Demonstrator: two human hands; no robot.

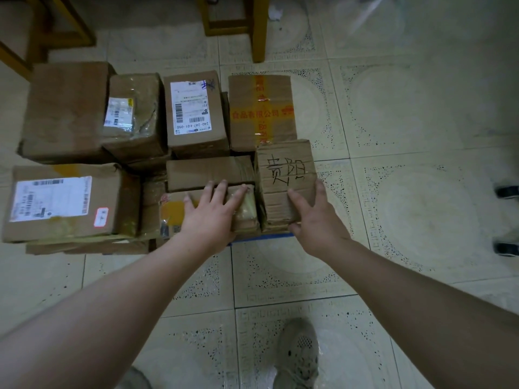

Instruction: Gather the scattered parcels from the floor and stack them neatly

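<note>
Left hand (210, 217) flat, fingers straight, pressing on small taped parcel (247, 213) - right hand (317, 223) grips hand-lettered cardboard box (286, 169) touching it, at front right of grouped parcels (193, 108) on tiled floor (407, 192).

Pale patterned floor tiles (407, 113), yellow wooden furniture legs (259, 29) behind, perhaps chairs; dim light

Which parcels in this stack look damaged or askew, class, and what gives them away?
The taped box in the back row looks battered: its top is dented and its clear tape wrinkled. The handwritten box, gripped by the right hand, has a creased near end and looks slightly turned against its neighbours.
</note>
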